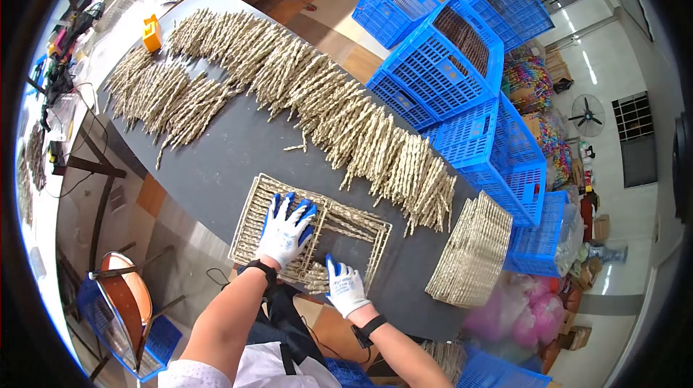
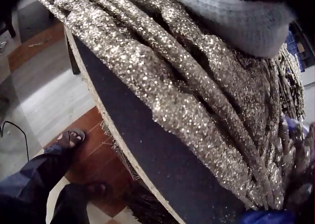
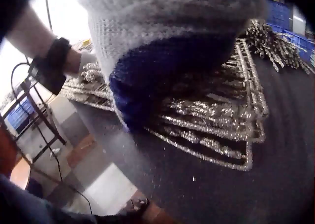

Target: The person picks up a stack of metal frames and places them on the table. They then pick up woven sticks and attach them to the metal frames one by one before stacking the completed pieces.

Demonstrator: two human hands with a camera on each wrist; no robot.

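My left hand (image 1: 285, 230), in a white glove with blue fingertips, lies with fingers spread on a rectangular frame (image 1: 381, 249) of glittery, pale gold rods. Twisted glittery sticks (image 1: 249, 223) fill the frame's left part in rows. Inside its right part, a few sticks (image 1: 350, 222) lie along the far side and a short bunch (image 1: 315, 277) at the near side. My right hand (image 1: 346, 287), gloved alike, is low over the near right part, beside that bunch. Its curled fingers are mostly hidden, and I cannot tell whether they pinch a stick. The right wrist view shows stacked frame corners (image 3: 248, 155) beneath the glove.
A long band of loose twisted sticks (image 1: 310, 85) crosses the dark table (image 1: 216, 186). Right of the frame stands a stack of finished-looking panels (image 1: 473, 251). Blue crates (image 1: 447, 63) line the table's far right side. A small yellow object (image 1: 151, 33) sits at the far left end.
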